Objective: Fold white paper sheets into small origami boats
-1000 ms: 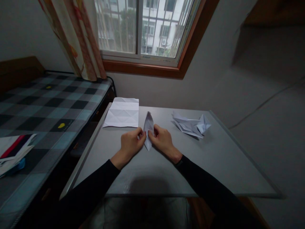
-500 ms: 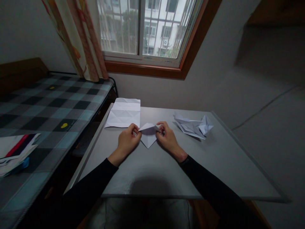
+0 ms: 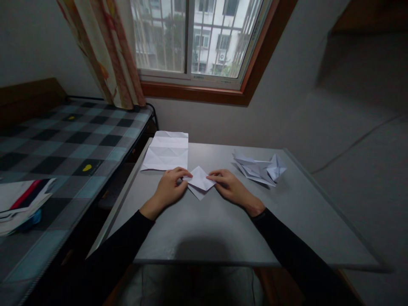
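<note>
A small folded white paper (image 3: 199, 178) lies on the grey-white table (image 3: 204, 225), its lower point facing me and an upper layer folded down over part of it. My left hand (image 3: 172, 183) pinches its left corner between thumb and fingers. At the right corner, my right hand (image 3: 231, 185) grips the paper the same way, index finger on top. Just beyond my left hand lies a creased white sheet (image 3: 167, 151), spread out flat. Several folded white paper pieces (image 3: 258, 168) sit in a loose heap to the right of my right hand.
A bed with a checked cover (image 3: 105, 136) runs along the table's left side, with a folded printed item (image 3: 24, 199) on it. Behind the table are a wall and a barred window (image 3: 204, 40) with a curtain (image 3: 117, 63). A cable (image 3: 353, 144) runs along the right wall.
The raised upper flap of the folded paper has come down towards me and lies flatter. My right hand has moved slightly right and its fingers are straighter on the corner.
</note>
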`<move>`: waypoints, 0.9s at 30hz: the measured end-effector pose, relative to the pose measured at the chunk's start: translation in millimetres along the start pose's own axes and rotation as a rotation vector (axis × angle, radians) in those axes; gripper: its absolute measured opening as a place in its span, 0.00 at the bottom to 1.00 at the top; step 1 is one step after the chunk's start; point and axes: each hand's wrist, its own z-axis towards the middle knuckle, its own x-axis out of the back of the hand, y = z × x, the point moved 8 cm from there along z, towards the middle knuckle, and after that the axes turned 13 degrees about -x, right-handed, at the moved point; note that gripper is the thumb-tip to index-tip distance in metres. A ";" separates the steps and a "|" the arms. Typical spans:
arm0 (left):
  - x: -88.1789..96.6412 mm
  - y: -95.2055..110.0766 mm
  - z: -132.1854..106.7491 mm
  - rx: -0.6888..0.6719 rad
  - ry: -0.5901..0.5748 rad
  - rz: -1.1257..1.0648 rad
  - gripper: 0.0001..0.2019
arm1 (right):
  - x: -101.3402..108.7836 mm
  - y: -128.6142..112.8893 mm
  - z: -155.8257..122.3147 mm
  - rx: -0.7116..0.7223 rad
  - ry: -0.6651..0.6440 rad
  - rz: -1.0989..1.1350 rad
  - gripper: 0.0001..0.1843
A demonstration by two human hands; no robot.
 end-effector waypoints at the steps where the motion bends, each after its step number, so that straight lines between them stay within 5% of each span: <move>1: -2.0 4.3 -0.6 -0.049 -0.037 0.054 0.14 | -0.9 -2.4 -2.0 0.026 -0.010 -0.043 0.21; 7: -13.3 21.6 -8.2 -0.245 -0.246 0.123 0.18 | -6.2 -19.7 -9.1 0.106 -0.110 -0.187 0.25; 12: -14.3 16.0 -14.4 -0.246 -0.360 0.108 0.15 | -9.4 -23.3 -10.4 0.093 -0.159 -0.159 0.23; 22: -7.4 15.4 -12.2 -0.189 -0.339 0.082 0.11 | -6.9 -26.1 -8.5 0.067 -0.108 -0.123 0.14; 27: -9.5 0.2 -9.9 -0.006 -0.209 0.014 0.11 | -6.9 -4.4 -4.4 -0.181 0.009 0.008 0.13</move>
